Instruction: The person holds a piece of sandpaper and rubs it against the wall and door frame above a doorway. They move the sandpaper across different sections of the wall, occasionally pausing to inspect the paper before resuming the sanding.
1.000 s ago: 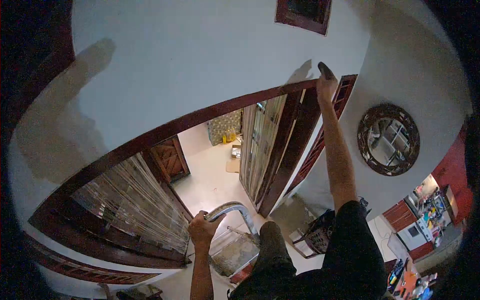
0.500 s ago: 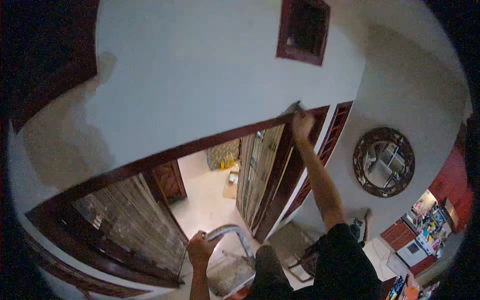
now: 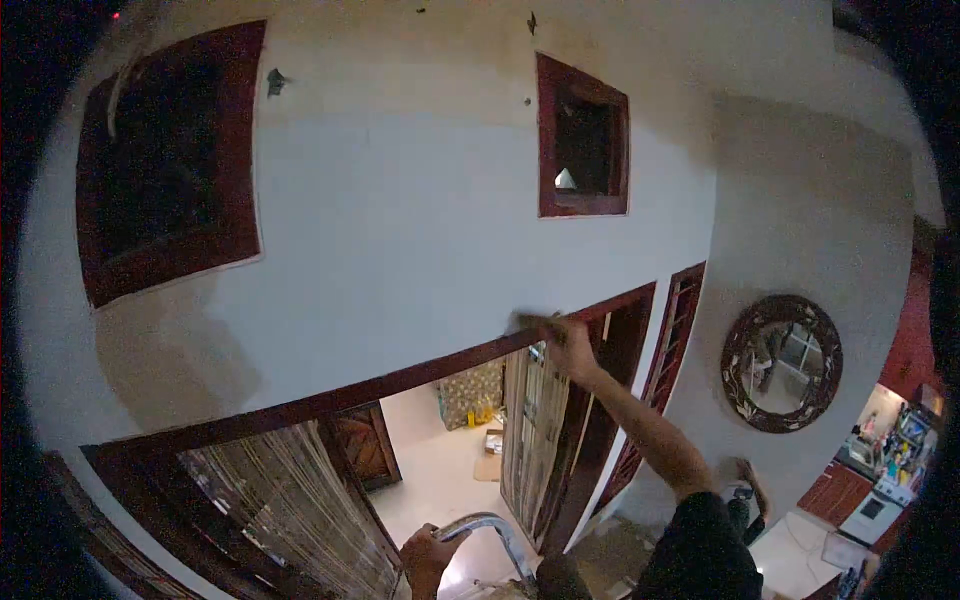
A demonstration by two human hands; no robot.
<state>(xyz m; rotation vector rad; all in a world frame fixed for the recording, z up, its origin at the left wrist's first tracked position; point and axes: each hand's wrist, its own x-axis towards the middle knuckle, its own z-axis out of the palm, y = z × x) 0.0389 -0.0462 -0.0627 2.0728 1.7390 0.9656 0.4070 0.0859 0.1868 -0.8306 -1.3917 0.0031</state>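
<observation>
Presently, the right hand (image 3: 572, 348) is closed around a dark pad (image 3: 532, 322), blurred in outline, at the upper edge of the brown door frame (image 3: 430, 369), where it meets the pale wall (image 3: 400, 220); firm contact cannot be confirmed. The left hand (image 3: 426, 556), fingers curled, grips a curved metal rail (image 3: 490, 521) lower down. A round mirror (image 3: 785, 365) hangs to the right.

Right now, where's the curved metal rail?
Bottom centre of the head view: the curved metal rail has the left hand on its left end and arches in front of the lit floor.
</observation>
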